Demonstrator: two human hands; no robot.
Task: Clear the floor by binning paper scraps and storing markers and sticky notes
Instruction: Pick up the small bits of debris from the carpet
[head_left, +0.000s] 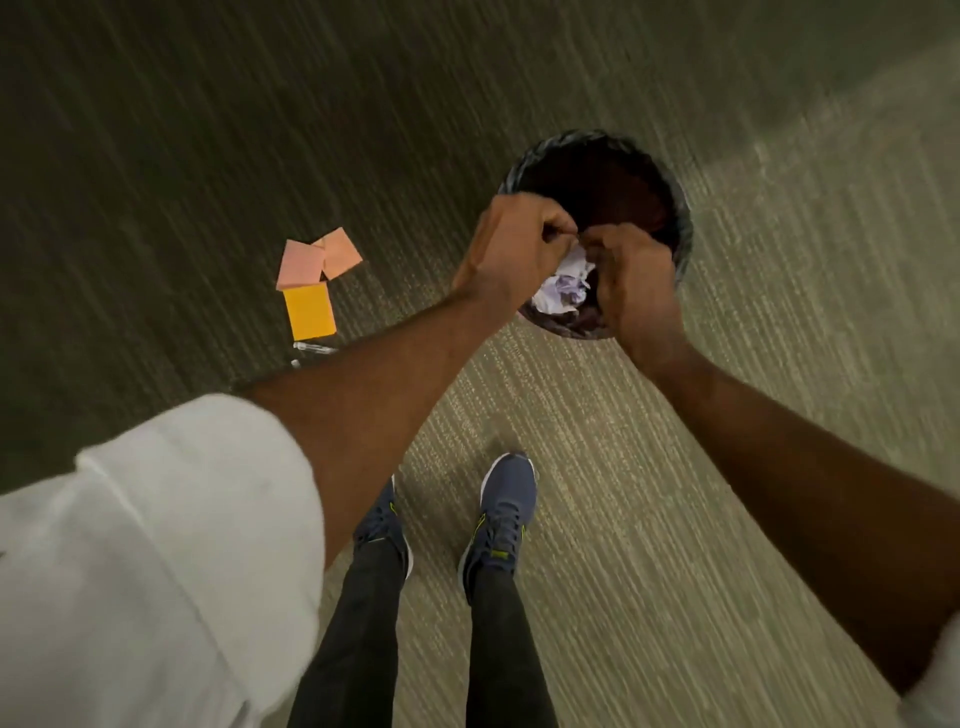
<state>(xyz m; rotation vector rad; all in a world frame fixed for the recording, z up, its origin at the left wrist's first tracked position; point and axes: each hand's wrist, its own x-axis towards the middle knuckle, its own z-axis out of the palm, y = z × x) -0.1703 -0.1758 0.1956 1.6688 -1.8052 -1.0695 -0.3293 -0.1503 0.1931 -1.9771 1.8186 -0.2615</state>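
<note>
i have both hands, left hand and right hand, clenched on crumpled paper over the bin; sticky notes and a marker remain on the floor.

The far half of the bin mouth is open and dark, so there is room to drop things in. The near half is blocked by both hands and the crumpled paper. On the carpet, sticky notes lie left of the bin, with bare floor around them.
</note>
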